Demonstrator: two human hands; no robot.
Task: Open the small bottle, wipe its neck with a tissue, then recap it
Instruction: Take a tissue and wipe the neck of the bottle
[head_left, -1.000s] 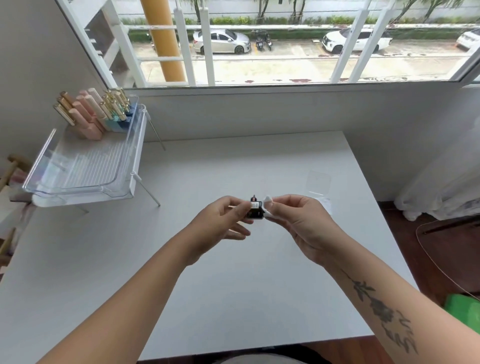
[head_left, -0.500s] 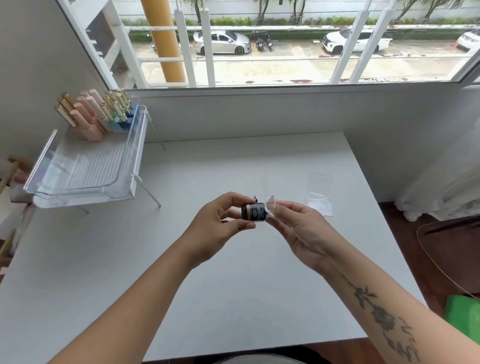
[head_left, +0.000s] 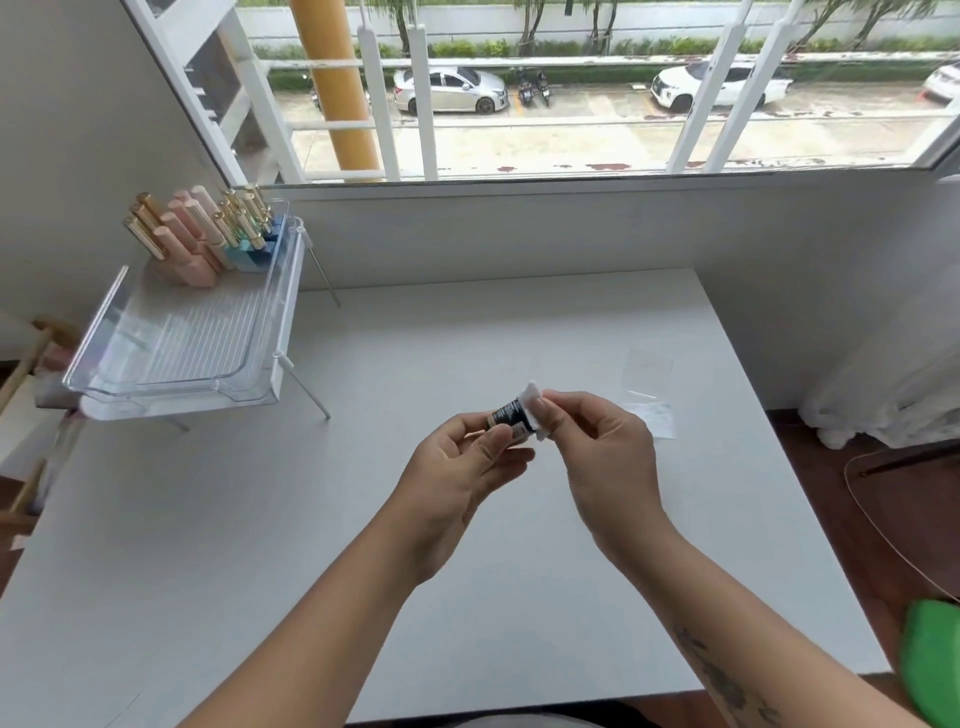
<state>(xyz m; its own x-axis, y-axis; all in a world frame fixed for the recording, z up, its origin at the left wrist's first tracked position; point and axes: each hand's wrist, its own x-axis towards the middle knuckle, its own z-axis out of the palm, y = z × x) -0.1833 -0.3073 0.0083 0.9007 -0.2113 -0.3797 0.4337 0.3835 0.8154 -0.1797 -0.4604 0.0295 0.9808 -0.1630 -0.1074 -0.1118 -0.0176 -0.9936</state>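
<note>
Bottle (head_left: 511, 420) is pinched btwn thumb & fingers of my left hand (head_left: 457, 475), tilted, above the table's middle. Right hand (head_left: 605, 454) closed w/ fingertips pressing a tissue (head_left: 532, 399) on the bottle's far-right end. White table (head_left: 260, 545) below; clear tray (head_left: 176, 343) far left, window (head_left: 519, 88) beyond.

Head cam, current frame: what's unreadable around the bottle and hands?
- Neck of the small dark bottle: head view, covered by the white tissue in the right hand.
- Bottle's base: behind left hand fingers.
- Cap: not visible anywhere.
- Label text: too small.
- Green object: cut off by the frame edge.
</note>
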